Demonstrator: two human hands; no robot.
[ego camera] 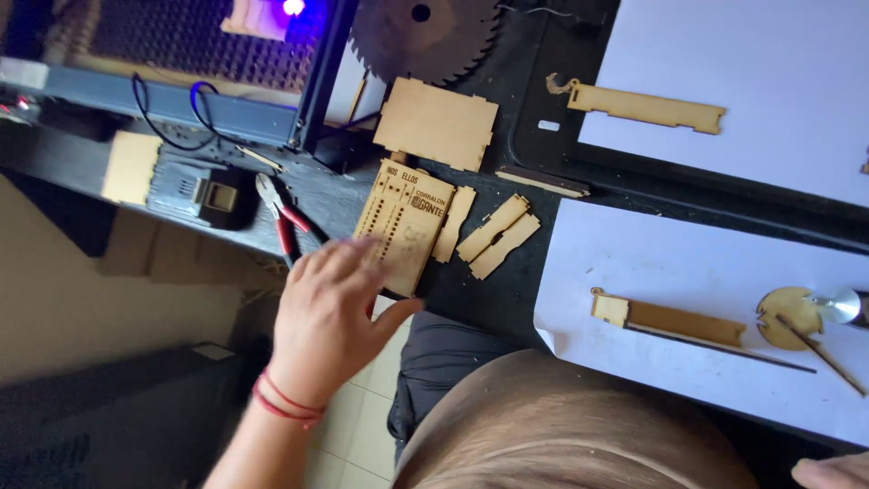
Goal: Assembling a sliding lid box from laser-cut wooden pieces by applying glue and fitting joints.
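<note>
Left hand (330,312) fingers spread, touching pale engraved plywood panel (404,224), perforated rows

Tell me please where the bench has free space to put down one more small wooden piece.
The upper white sheet is bare right of the long notched strip. The lower white sheet is free above the wooden bar. It is crowded around the engraved panel under the left hand, beside the pliers.
</note>
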